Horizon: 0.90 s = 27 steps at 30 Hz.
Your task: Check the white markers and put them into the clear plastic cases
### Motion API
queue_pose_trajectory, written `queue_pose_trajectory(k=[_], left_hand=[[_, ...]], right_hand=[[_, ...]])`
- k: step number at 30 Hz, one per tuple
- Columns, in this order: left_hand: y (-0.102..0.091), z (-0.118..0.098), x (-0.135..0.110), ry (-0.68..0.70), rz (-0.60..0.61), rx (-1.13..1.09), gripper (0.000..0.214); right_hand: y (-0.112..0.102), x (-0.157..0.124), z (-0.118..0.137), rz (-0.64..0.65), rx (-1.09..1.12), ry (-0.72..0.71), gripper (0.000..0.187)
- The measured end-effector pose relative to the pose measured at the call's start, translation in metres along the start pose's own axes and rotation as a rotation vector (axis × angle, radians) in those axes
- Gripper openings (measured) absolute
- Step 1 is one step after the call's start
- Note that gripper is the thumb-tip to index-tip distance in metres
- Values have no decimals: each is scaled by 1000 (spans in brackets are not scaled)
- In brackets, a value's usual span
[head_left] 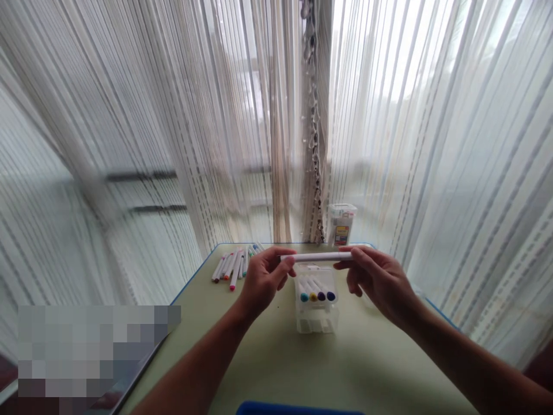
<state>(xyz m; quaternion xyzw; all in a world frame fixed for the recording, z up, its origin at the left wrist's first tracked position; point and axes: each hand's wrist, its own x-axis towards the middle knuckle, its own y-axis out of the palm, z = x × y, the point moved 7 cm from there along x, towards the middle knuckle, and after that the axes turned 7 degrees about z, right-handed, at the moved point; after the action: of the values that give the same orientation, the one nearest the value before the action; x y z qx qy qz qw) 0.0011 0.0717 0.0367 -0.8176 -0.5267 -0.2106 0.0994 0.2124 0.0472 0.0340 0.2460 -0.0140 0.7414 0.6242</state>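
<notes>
While the left hand pinches one end of a slim, smooth white cylindrical marker between thumb and fingers, the right hand pinches the other end in the same manner, as the head view shows. The marker lies nearly level between them, above the table, its plain barrel bridging the gap between the two hands.

Below and beyond it stands a clear, boxy plastic case with rounded corners. Its upper part holds four white markers side by side, their round ends facing the person: teal, yellow, purple and dark blue. The lower part is see-through and divided into shapes too faint to make out.

Near the left hand, a loose fan of white markers with coloured ends lies on the smooth, pale green tabletop, which has a blue edge; brown, orange, pink, green and blue ends show. At the far side stands a tall, clear plastic tub with a yellow-and-red label; its contents are too blurred to name.

Sheer, finely striped fabric curtains hang behind in soft pleats, with a string of glassy, drop-shaped beads between them. A glossy blue rim shows at the bottom.
</notes>
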Motion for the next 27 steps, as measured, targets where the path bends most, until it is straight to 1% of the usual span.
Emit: queue_pose_trajectory(k=[4, 8, 11, 16, 20, 23, 27], left_hand=[[-1, 3, 0, 7, -6, 35, 35], [-1, 3, 0, 33, -4, 135, 31], [-1, 3, -1, 33, -10, 162, 29], [0, -1, -2, 14, -17, 97, 31], [0, -4, -3, -4, -44, 52, 33], [-2, -2, -2, -2, -50, 12, 33], [-3, 1, -1, 2, -25, -41, 33]], right_hand=[[-3, 0, -1, -12, -67, -17, 33], [-6, 1, -2, -8, -135, -54, 31], [-7, 1, -3, -4, -160, -56, 30], [-3, -2, 1, 9, -140, -34, 28], [-1, -2, 1, 5, -102, -7, 32], [0, -2, 0, -6, -66, 0, 35], [1, -1, 0, -8, -40, 0, 35]])
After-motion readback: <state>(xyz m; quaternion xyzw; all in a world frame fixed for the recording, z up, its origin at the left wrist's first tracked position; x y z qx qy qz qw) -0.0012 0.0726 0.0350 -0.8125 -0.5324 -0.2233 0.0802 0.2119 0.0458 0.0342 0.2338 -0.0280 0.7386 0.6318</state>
